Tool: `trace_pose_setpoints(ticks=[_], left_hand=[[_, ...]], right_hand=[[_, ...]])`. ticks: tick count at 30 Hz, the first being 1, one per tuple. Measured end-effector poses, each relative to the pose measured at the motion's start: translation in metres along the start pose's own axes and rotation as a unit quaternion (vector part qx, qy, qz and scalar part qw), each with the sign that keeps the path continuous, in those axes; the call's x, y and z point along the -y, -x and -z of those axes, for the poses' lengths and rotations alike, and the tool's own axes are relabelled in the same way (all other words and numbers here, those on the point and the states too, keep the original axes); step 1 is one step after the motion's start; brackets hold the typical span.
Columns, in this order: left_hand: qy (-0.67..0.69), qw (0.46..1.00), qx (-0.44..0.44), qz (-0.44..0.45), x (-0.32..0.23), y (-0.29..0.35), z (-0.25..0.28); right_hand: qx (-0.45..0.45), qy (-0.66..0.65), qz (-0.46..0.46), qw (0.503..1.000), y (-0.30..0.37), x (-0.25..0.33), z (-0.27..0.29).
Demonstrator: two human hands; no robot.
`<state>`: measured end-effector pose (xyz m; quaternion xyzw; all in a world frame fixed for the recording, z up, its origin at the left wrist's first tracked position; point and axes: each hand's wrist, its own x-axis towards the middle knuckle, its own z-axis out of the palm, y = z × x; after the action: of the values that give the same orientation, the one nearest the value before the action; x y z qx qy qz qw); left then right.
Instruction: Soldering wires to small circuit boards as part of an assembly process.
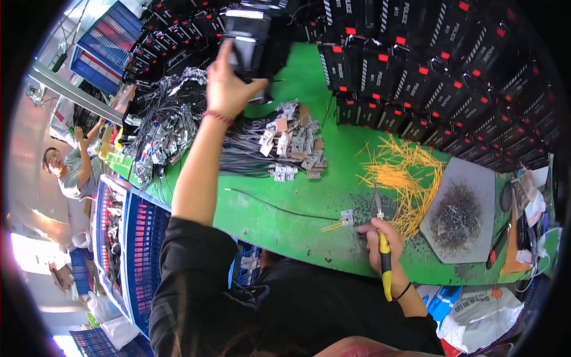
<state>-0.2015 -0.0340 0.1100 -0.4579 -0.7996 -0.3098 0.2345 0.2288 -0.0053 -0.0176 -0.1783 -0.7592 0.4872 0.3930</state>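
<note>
At top, left hand [228, 85] over blurred, cut-off black case [253, 46], hold unclear; right hand [394, 238] clasping yellow-handled tool [385, 259].

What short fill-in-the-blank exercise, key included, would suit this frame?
1. The person's ____ hand holds the tool with the yellow-and-black handle.
2. The tabletop is coloured ____.
3. The loose thin sticks heaped on it are ____ in colour.

Missing words: right; green; yellow.
</note>
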Motion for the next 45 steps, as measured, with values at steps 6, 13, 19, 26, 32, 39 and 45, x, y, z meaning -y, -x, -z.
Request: trace_pose_setpoints(ticks=[6,13,19,26,32,39,45], left_hand=[[0.493,0.798,0.261,0.229,-0.008,0.094,0.155],[0.501,0.661,0.536,0.157,-0.036,0.129,0.11],[0.442,0.61,0.635,0.171,-0.039,0.096,-0.001],[0.552,0.629,0.49,0.244,-0.071,0.094,-0.028],[0.523,0.642,0.538,0.159,-0.029,0.092,-0.063],[0.213,0.855,0.467,-0.074,-0.047,0.099,-0.029],[0.419,0.847,0.324,0.053,-0.109,0.125,0.021]], right_hand=[[-0.072,-0.107,-0.054,0.99,0.011,-0.012,-0.002],[-0.09,-0.098,0.019,0.991,-0.008,0.017,0.017],[-0.138,0.026,0.06,0.988,0.016,0.022,0.026],[-0.151,0.016,0.038,0.988,0.021,0.019,0.037],[-0.154,0.088,0.03,0.984,0.025,0.016,0.03],[-0.072,-0.063,-0.055,0.994,0.024,-0.007,0.017],[-0.062,0.061,0.001,0.996,0.023,0.002,0.047]])
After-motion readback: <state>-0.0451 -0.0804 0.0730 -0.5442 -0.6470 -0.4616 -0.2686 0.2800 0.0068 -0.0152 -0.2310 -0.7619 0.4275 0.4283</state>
